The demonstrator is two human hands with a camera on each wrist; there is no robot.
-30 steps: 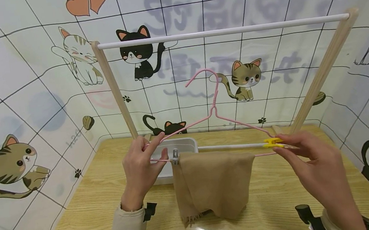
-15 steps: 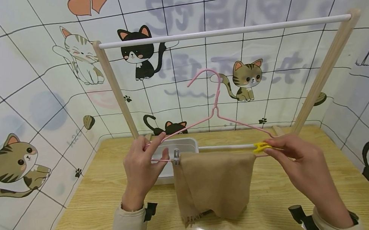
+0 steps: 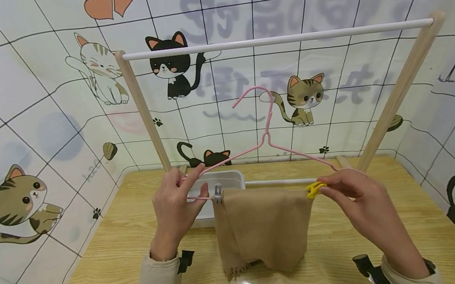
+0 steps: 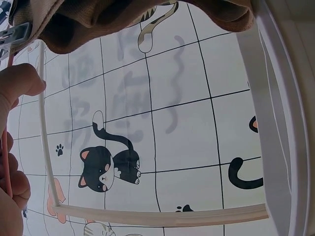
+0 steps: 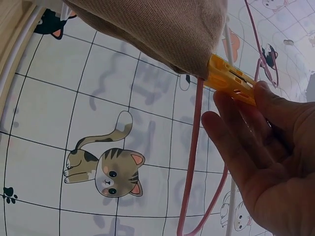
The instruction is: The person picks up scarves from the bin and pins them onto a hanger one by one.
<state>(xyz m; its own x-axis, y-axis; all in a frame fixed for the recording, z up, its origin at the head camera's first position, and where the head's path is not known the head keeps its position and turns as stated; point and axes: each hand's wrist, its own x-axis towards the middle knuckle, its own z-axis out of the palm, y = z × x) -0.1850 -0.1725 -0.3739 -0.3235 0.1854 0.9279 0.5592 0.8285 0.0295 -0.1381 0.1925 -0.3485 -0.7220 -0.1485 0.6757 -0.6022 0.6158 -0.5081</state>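
A tan cloth (image 3: 267,226) with a fringed edge hangs folded over the lower bar of a pink wire hanger (image 3: 268,133). My left hand (image 3: 178,208) grips the hanger at its left end. Beside it, a grey clothespin (image 3: 218,194) clamps the cloth's left corner to the bar. My right hand (image 3: 358,202) pinches a yellow clothespin (image 3: 314,190) between thumb and fingers at the cloth's upper right corner. In the right wrist view the yellow clothespin (image 5: 230,80) has its nose at the cloth's edge, right by the hanger bar.
A drying rack with wooden legs (image 3: 403,91) and a white top rail (image 3: 275,40) stands behind the hanger. A white plastic bin (image 3: 231,175) sits on the wooden table (image 3: 110,263) behind the left hand. Cat-patterned sheeting (image 3: 217,129) covers the walls.
My right hand has moved left along the hanger bar, bringing the yellow clothespin to the cloth's right corner and tilting it. The left hand, hanger and cloth have stayed nearly still.
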